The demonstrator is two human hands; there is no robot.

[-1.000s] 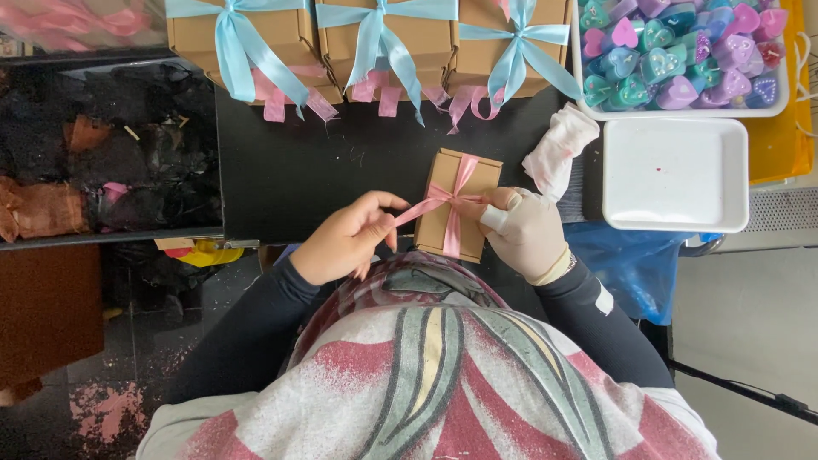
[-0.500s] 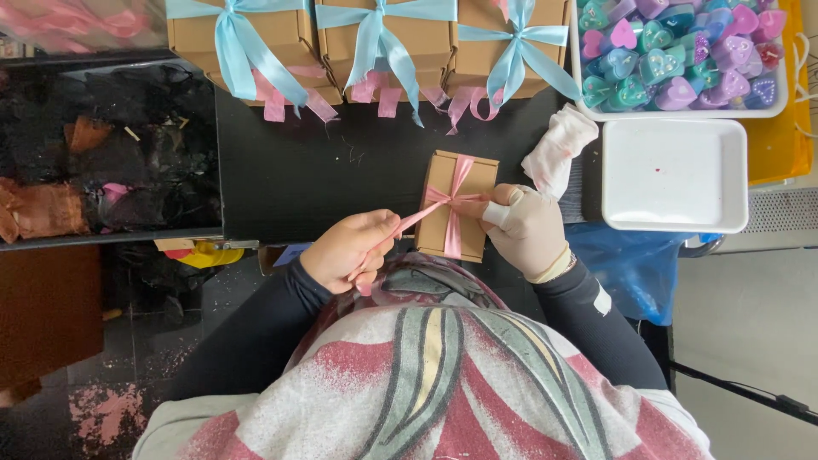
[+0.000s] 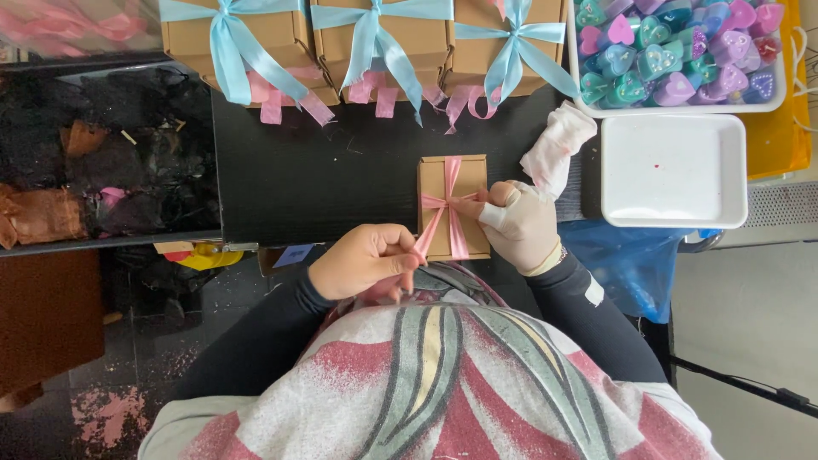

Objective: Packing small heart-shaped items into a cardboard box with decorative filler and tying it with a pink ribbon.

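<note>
Three brown cardboard boxes with blue bows (image 3: 375,38) line my black tabletop's (image 3: 315,179) far edge; my left hand (image 3: 366,260) pinches pink ribbon (image 3: 432,230), gloved right hand (image 3: 520,223) pinching its knot on the small brown box (image 3: 453,207).

Looks to me like a small craft/gift-packing workstation, prob. a home business or tiny workshop. Evidence: a row of brown cardboard gift boxes tied w/ light-blue satin ribbon bows (image 3: 375,38) lined up along the back of a black tabletop (image 3: 324,179), a white plastic tray packed w/ heart-shaped candles in pink, teal & purple (image 3: 677,51), an empty white rectangular tray (image 3: 673,170) beside it, plus a dark bin of mixed ribbon & fabric scraps (image 3: 102,162) to the side. Batch work, handmade stock, no machines I can see.
</note>
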